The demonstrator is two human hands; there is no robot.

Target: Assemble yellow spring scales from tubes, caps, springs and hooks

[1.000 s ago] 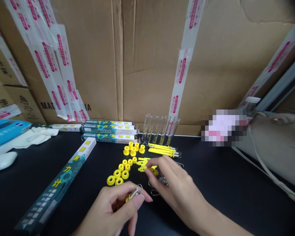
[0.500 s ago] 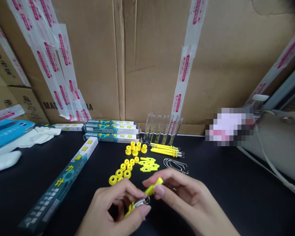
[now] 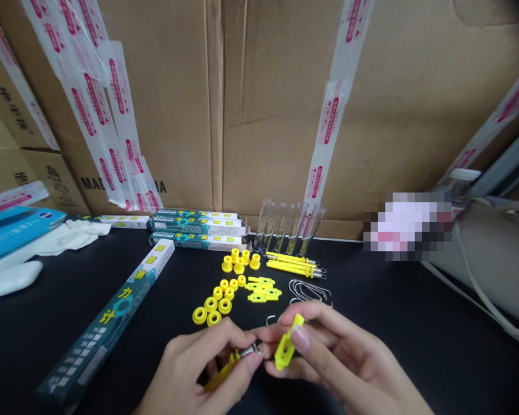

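My left hand (image 3: pixel 194 360) is closed around a yellow rod with a metal spring (image 3: pixel 223 372), whose wire loop pokes out past the thumb and fingertip. In my right hand (image 3: pixel 341 351), thumb and fingers pinch a flat yellow connector piece (image 3: pixel 282 353) with a hole in it, tilted close to the spring's loop. The two pieces look apart. A small metal hook end (image 3: pixel 270 320) shows just behind the right fingers. Beyond the hands lie several similar yellow connectors (image 3: pixel 263 295), a heap of bent wire hooks (image 3: pixel 309 291) and yellow rods with springs (image 3: pixel 292 268).
Yellow rings (image 3: pixel 199 315) and flanged caps (image 3: pixel 227 264) lie left of centre. Clear tubes (image 3: pixel 292 230) stand behind. Printed cartons (image 3: pixel 199 239), one long carton (image 3: pixel 112 305), a white mouse-shaped object (image 3: pixel 15 279) and a blue tissue pack (image 3: pixel 17 230) sit leftward. Cardboard (image 3: pixel 272 115) walls the back.
My right hand has turned the yellow connector so its flat, holed face shows, and moved slightly right. My left hand still grips the rod. The view has shifted a little.
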